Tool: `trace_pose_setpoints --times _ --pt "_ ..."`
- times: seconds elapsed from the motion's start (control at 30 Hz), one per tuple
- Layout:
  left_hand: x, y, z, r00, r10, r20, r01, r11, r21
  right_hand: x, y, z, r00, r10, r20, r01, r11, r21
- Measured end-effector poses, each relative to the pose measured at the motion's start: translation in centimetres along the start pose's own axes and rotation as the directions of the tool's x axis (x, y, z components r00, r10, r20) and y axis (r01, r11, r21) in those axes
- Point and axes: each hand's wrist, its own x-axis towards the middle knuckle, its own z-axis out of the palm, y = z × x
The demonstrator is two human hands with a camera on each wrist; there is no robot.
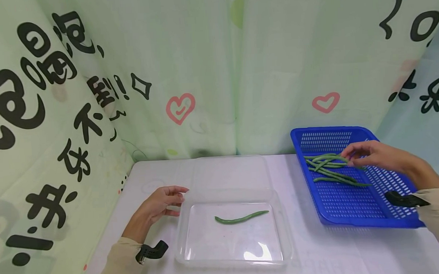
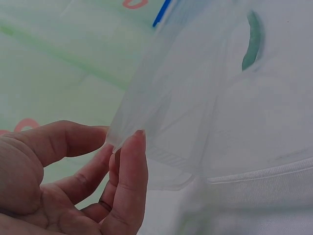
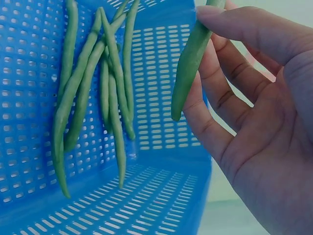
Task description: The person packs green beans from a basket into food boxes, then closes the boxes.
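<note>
My right hand [image 1: 376, 156] is over the blue basket [image 1: 359, 221] and pinches one green bean [image 3: 190, 68] between thumb and fingers. Several more green beans [image 1: 329, 173] lie loosely crossed on the basket's floor. A clear plastic container [image 1: 282, 232] stands left of the basket, with a single green bean [image 1: 241, 218] lying slightly curved on its bottom. At the container's far left corner, my left hand [image 1: 163, 205] pinches the rim [image 2: 120, 132] between thumb and fingers.
Beneath everything is a white-covered table [image 1: 151, 176]. A pale green curtain [image 1: 209, 64] with black characters and pink hearts hangs behind and at the left. Black straps with small devices [image 1: 152, 251] sit on both wrists.
</note>
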Motion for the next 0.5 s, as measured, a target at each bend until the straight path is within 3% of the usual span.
trace_pose_setpoints --times 0.17,0.5 --pt "0.0 0.0 0.0 1.0 -0.001 -0.001 0.001 1.0 -0.001 -0.1 -0.7 0.0 1.0 0.024 -0.009 -0.025 1.0 -0.008" --pt "0.0 -0.1 -0.1 1.0 0.006 0.017 -0.005 1.0 -0.016 0.6 -3.2 0.7 0.998 -0.059 -0.016 0.058 0.997 -0.047"
